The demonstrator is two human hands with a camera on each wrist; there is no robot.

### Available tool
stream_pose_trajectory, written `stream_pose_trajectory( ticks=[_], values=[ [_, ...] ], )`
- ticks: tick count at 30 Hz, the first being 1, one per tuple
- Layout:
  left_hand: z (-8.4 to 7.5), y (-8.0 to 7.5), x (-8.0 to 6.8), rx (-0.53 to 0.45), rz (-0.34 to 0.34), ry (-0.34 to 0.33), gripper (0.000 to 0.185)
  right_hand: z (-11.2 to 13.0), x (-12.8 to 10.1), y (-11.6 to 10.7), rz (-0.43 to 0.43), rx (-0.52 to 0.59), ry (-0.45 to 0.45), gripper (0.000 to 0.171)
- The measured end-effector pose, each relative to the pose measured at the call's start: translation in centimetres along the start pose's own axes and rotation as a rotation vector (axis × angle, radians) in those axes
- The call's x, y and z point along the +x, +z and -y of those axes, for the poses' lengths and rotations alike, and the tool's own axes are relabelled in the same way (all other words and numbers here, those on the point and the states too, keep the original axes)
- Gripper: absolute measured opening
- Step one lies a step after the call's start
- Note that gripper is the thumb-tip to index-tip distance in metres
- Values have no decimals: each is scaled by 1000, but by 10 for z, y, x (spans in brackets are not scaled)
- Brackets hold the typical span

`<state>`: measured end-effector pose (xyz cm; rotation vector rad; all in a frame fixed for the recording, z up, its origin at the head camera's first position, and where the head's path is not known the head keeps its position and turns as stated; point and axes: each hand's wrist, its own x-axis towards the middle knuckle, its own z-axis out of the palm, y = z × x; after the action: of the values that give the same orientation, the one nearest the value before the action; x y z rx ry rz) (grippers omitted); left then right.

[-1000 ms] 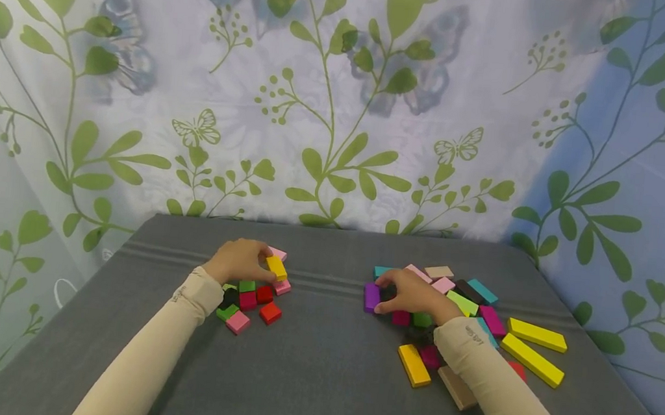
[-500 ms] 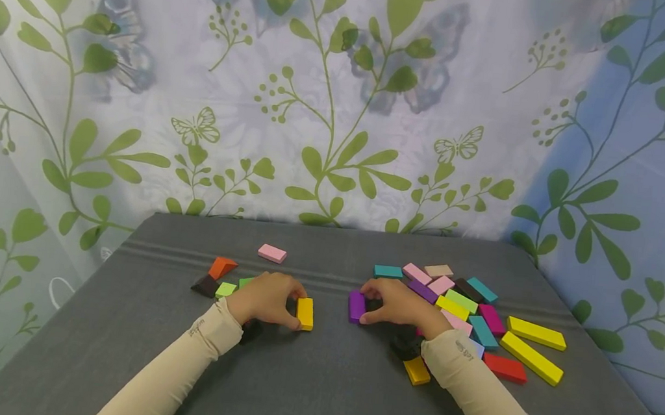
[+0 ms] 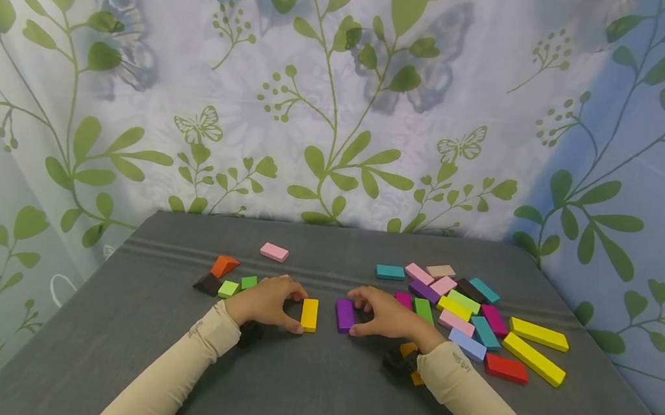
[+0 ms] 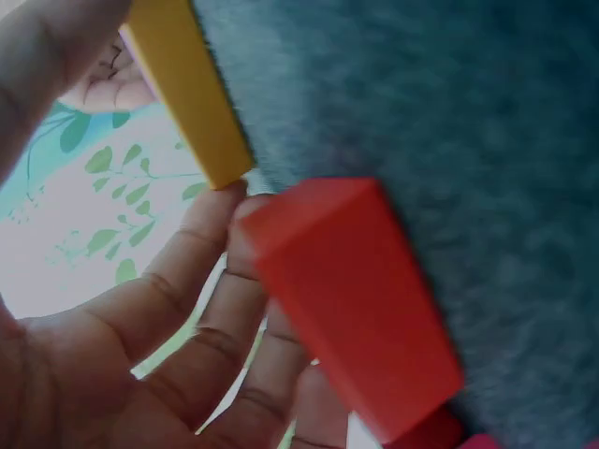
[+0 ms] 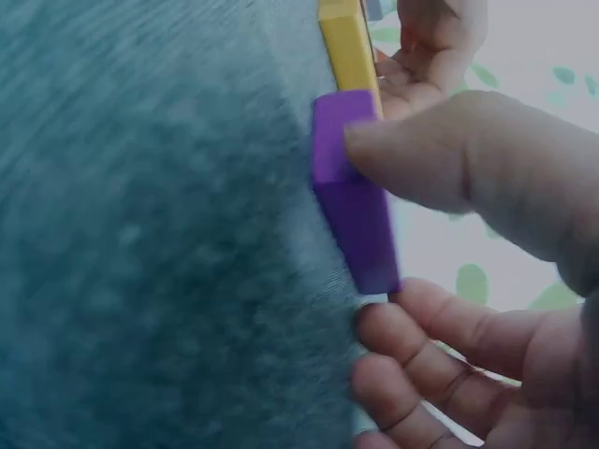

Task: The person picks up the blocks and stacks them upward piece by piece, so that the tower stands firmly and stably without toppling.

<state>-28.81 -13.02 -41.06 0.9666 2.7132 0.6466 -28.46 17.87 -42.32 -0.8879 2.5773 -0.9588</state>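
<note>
Yellow block (image 3: 309,315): on the grey tabletop (image 3: 318,395), a long side facing the purple block (image 3: 345,316) across a narrow gap.
Left hand (image 3: 266,300): pinches the yellow block end to end, thumb at the near end, fingertip at the far one.
Right hand (image 3: 385,312): pinches the purple block likewise.
Both hands: apart, facing, blocks between them.
By the left fingers: small red block (image 4: 356,299); I cannot tell whether they touch it.
Around the left hand: orange block (image 3: 224,266), dark brown block (image 3: 207,283), light green block (image 3: 229,289); pink block (image 3: 274,252) beyond.
Right side: many coloured blocks, including a large red block (image 3: 506,368).
Behind: leaf-patterned curtain (image 3: 340,104).
</note>
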Motion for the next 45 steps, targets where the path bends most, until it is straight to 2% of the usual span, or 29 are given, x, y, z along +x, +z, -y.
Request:
stream_pose_trajectory(
  ticks=[5, 12, 17, 26, 40, 45],
  values=[
    [5, 1, 1, -36, -12, 8, 57, -6, -1, 3, -37, 57, -4, 57],
    [5, 5, 3, -32, -17, 13, 57, -5, 0, 9, -82, 33, 3, 56],
    [0, 10, 1, -22, -7, -14, 59, -5, 0, 13, -73, 34, 7, 56],
    [-11, 11, -1, 72, -3, -51, 61, -1, 0, 17, -63, 34, -29, 55],
    [-15, 8, -3, 99, -13, -43, 62, 5, 0, 18, -68, 29, -25, 54],
    [-15, 9, -3, 104, -15, -43, 62, 4, 1, 15, -30, 23, -27, 57]
  ],
)
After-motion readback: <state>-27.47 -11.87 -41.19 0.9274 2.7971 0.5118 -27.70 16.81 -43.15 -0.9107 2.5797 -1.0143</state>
